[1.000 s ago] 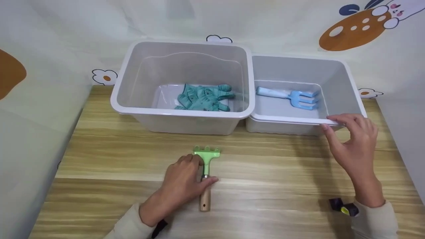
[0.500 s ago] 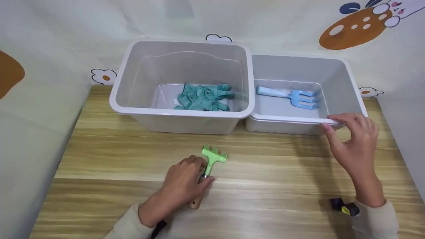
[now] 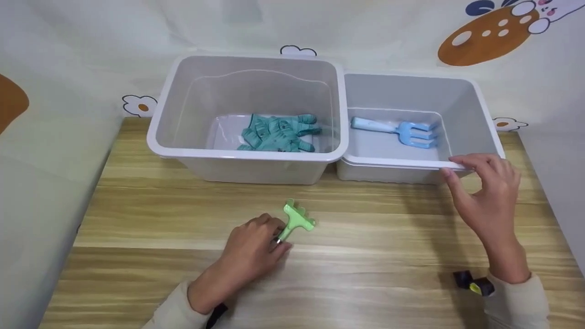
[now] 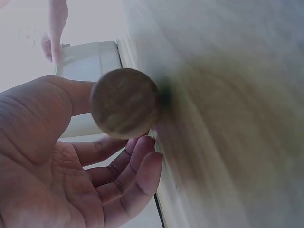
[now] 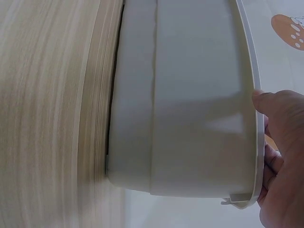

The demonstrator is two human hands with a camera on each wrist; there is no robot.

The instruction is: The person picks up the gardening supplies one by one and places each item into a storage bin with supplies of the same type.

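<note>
A small hand rake with a green head (image 3: 297,218) and a wooden handle lies across the left hand (image 3: 251,244), low over the table. The left hand grips it between thumb and fingers; in the head view the palm hides most of the handle. The round handle end (image 4: 124,102) faces the left wrist camera. At the right, the right hand (image 3: 491,201) pinches the front rim of the lower grey bin (image 3: 393,163), thumb outside and fingers over the edge. A blue hand fork (image 3: 411,134) lies inside that bin.
Left of the lower bin stands a taller grey bin (image 3: 247,155), its rim touching or overlapping the other. Green gloves (image 3: 279,133) lie on its floor. Both bins are at the back of the wood-grain table (image 3: 151,219), against a printed curtain (image 3: 374,36).
The rake has turned clockwise in the left hand, its head swinging right and its handle end passing under the palm. The right hand keeps its place on the rim.
</note>
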